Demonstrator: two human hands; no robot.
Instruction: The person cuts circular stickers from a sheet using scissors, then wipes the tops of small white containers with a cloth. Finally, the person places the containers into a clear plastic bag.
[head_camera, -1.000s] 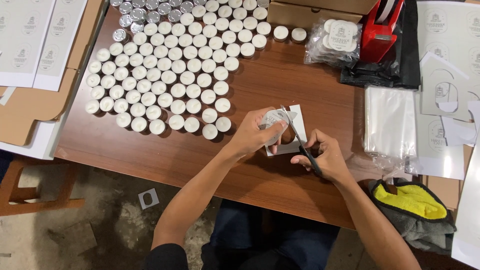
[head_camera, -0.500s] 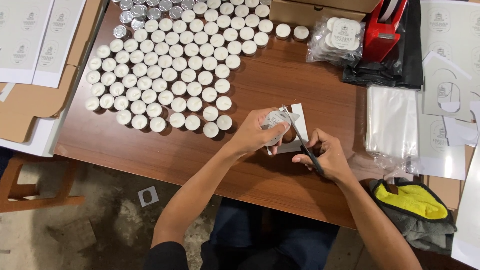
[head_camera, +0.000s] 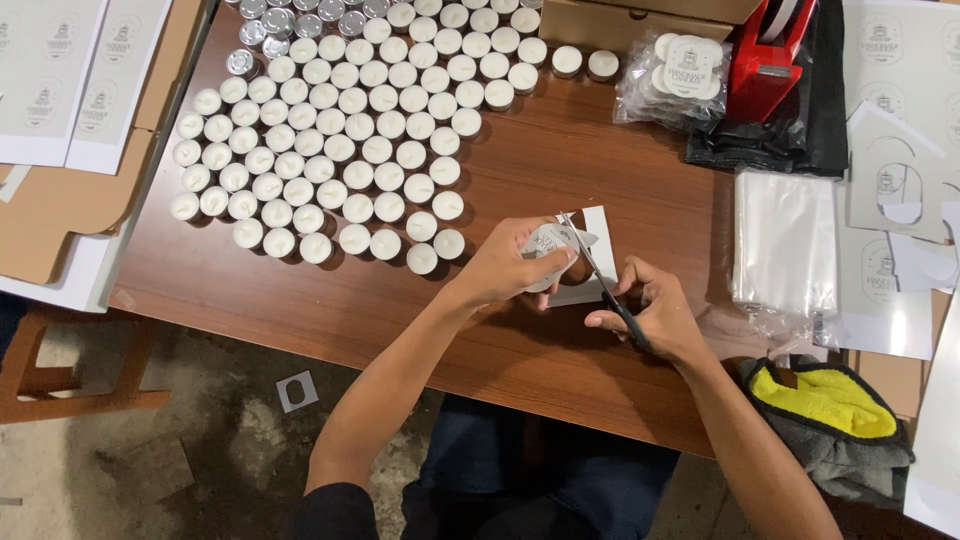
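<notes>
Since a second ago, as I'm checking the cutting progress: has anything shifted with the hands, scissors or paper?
Hardly. The left hand still pinches the round paper piece; the right hand keeps the scissors at its edge, blades seemingly a touch further along the cut. The white sheet under them, the tealight candles and the red tape dispenser stayed put.

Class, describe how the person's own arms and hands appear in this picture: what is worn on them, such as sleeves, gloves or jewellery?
Both forearms are bare. The left hand and right hand wear no gloves; no rings or watch are visible. A dark sleeve shows only at the left upper arm.
</notes>
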